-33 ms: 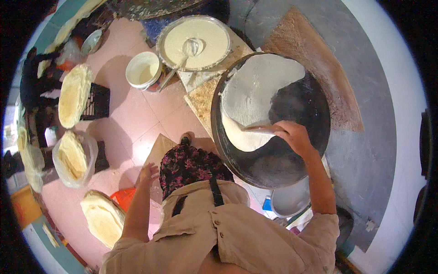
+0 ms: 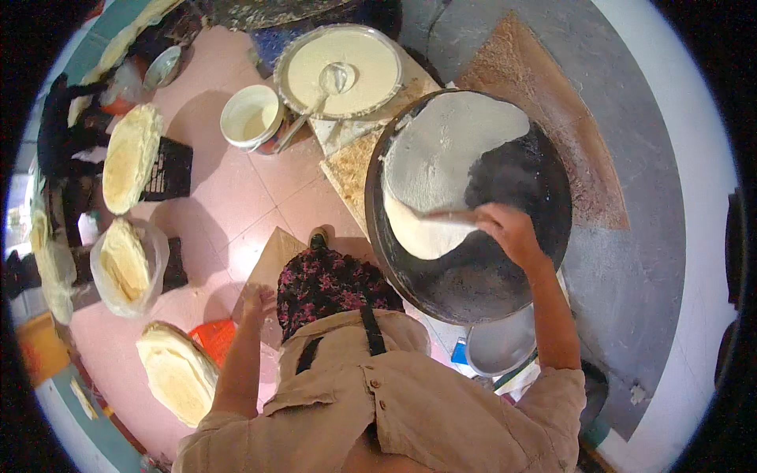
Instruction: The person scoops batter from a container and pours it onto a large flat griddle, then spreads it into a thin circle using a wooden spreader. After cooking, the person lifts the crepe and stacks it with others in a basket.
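My right hand [image 2: 509,231] grips the end of a thin flat spreader [image 2: 448,215], its fingers closed around it. The spreader lies across pale batter [image 2: 449,146] on a large round dark griddle [image 2: 465,293]. Batter covers the griddle's upper left part in a curved sheet, thicker and creamier below the spreader; dark metal shows on the right and at the bottom. My left hand [image 2: 259,301] hangs beside the patterned skirt [image 2: 331,288], holding nothing, its fingers loosely apart.
Beyond the griddle stand a wide batter basin [image 2: 371,39] with a ladle [image 2: 322,94] and a white bucket [image 2: 231,126]. Stacked flatbreads [image 2: 130,169] lie at the left, some in a plastic bag [image 2: 160,264]. A grey bowl [image 2: 505,347] sits below the griddle.
The spreader has tilted slightly, its far end a little higher on the batter. My right hand has shifted slightly up; my left hand stays by the skirt.
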`<state>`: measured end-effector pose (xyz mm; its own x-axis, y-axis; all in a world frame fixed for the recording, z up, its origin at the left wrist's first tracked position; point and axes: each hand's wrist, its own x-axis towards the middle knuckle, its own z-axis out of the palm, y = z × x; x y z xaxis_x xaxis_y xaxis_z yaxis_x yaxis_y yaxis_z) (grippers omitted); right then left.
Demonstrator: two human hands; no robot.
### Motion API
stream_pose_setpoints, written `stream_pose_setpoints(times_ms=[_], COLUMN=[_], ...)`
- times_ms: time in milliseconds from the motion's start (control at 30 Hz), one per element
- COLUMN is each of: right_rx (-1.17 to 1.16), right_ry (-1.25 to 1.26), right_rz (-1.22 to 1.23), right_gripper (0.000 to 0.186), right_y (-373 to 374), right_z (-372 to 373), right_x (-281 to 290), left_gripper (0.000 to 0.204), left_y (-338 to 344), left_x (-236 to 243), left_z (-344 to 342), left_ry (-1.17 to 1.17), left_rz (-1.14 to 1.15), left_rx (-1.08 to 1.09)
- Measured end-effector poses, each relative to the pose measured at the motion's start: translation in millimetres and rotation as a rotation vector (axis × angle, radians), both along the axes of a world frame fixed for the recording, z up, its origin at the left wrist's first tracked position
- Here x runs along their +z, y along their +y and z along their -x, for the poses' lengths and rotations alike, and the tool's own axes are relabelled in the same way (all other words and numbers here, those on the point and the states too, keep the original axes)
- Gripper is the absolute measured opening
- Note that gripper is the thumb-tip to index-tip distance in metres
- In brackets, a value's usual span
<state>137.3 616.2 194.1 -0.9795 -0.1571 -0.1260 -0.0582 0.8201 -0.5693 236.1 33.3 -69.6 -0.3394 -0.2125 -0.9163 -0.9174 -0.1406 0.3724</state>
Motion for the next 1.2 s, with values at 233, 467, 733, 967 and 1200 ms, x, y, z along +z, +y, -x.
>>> stream_pose_setpoints(times_ms=[233,467,733,967,1200], right_rx=[0.171,0.397,0.22,0.534,0.408], right_ry=[0.219,0.031,0.071,-0.041,-0.198], right_rz=[-0.01,-0.04,-0.032,-0.005,-0.032], right_gripper=[0.019,0.019,0.022,0.02,0.02], right_y=[-37,-12,-5,-33,23], right_z=[73,24,3,8,-32], right_x=[-22,-11,-2,-5,15], left_gripper=[0.043,0.044,0.05,0.048,0.046], left_y=[17,22,23,30,45], left_x=[26,26,19,38,35], left_z=[-87,-89,-85,-72,-85], left_ry=[0.041,0.108,0.153,0.195,0.111], left_rz=[-0.005,0.013,-0.045,-0.032,-0.042], left_rx=[-0.05,-0.086,-0.187,-0.204,-0.194])
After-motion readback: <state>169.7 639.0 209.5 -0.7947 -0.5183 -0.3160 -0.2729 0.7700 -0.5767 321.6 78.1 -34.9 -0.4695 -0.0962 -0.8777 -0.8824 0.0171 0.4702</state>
